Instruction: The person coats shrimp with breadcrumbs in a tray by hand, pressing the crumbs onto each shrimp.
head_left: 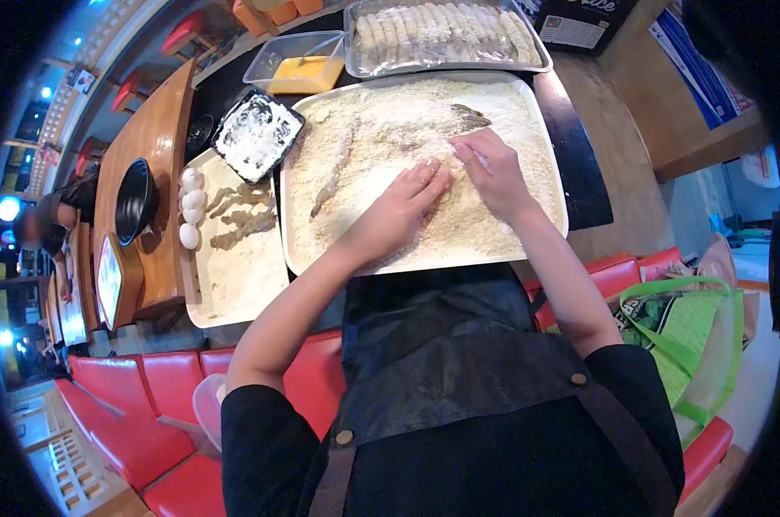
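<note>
A large white tray [424, 265] full of breadcrumbs [381, 129] lies before me. My left hand [404, 205] rests palm down on the crumbs, its fingers stretched out. Just right of it, my right hand [496, 171] is curled low over the crumbs, thumb and fingers drawn in; whatever they hold, if anything, is hidden. Past its fingertips a dark shrimp [470, 116] lies partly covered by crumbs. On the tray's left side lies a long, crumb-dusted shrimp [333, 172], apart from both hands.
Behind stands a clear-covered tray of breaded shrimp [441, 36], beside a tub of yellow egg batter [306, 74]. Left are a black container of white flour [258, 133] and a tray [235, 302] with raw shrimp [243, 226] and several eggs [193, 200]. A black bowl [135, 202] sits farther left.
</note>
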`<act>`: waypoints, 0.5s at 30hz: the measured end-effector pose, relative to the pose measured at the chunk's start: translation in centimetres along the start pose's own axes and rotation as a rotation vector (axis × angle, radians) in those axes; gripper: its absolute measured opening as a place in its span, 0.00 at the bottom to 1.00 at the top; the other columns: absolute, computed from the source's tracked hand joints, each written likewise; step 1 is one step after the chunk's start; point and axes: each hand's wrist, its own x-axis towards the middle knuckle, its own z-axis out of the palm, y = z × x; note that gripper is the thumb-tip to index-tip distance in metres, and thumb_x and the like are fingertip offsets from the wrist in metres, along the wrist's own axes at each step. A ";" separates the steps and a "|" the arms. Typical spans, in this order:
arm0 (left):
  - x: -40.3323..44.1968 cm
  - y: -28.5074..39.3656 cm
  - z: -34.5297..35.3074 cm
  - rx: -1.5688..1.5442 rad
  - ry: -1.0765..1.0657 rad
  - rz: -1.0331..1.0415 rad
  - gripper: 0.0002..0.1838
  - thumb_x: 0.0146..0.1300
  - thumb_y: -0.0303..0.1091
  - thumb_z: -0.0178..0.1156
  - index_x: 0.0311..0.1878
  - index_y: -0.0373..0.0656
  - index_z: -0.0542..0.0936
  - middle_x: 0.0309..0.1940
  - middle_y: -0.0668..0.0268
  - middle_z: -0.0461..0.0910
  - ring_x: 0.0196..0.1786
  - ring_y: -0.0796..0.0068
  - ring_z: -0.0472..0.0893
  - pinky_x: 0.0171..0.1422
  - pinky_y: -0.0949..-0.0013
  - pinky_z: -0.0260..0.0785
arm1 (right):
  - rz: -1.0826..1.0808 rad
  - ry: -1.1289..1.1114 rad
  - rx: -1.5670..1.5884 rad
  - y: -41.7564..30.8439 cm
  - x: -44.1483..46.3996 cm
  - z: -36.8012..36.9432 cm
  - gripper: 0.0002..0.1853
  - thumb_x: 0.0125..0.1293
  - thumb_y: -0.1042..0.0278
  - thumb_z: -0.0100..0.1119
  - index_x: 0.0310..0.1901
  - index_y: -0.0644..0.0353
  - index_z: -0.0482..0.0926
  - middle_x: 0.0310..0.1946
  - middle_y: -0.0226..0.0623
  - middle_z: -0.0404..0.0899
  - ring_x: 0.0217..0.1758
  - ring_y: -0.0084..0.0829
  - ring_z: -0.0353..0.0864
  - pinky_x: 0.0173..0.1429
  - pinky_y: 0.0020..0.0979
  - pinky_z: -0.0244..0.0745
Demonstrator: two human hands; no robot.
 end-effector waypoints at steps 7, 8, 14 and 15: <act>-1.3 -1.6 -0.9 0.116 0.130 -0.082 0.28 0.64 0.27 0.55 0.69 0.48 0.71 0.68 0.48 0.68 0.72 0.43 0.64 0.77 0.51 0.54 | -0.008 0.039 0.026 0.4 -0.2 -0.2 0.11 0.72 0.68 0.56 0.47 0.64 0.83 0.39 0.43 0.82 0.44 0.37 0.81 0.51 0.32 0.74; -2.2 -2.0 -1.3 0.171 0.112 -0.144 0.27 0.65 0.28 0.54 0.68 0.46 0.71 0.67 0.46 0.68 0.71 0.40 0.64 0.75 0.49 0.56 | 0.005 0.033 0.027 0.4 -0.2 -0.2 0.11 0.72 0.68 0.56 0.48 0.64 0.83 0.39 0.43 0.82 0.44 0.37 0.81 0.51 0.32 0.74; -3.1 -1.4 -1.1 0.185 0.055 -0.253 0.28 0.72 0.40 0.51 0.73 0.43 0.64 0.73 0.46 0.59 0.75 0.41 0.58 0.78 0.48 0.49 | 0.060 0.003 0.050 0.0 -0.2 -0.2 0.12 0.73 0.66 0.54 0.48 0.64 0.83 0.41 0.46 0.82 0.48 0.43 0.81 0.54 0.36 0.74; -2.8 -1.2 -1.0 0.200 0.031 -0.236 0.29 0.72 0.42 0.51 0.74 0.45 0.62 0.75 0.49 0.56 0.76 0.42 0.57 0.79 0.47 0.47 | 0.060 0.009 0.060 0.0 -0.1 -0.2 0.12 0.73 0.66 0.54 0.48 0.64 0.83 0.41 0.46 0.82 0.48 0.43 0.81 0.54 0.36 0.74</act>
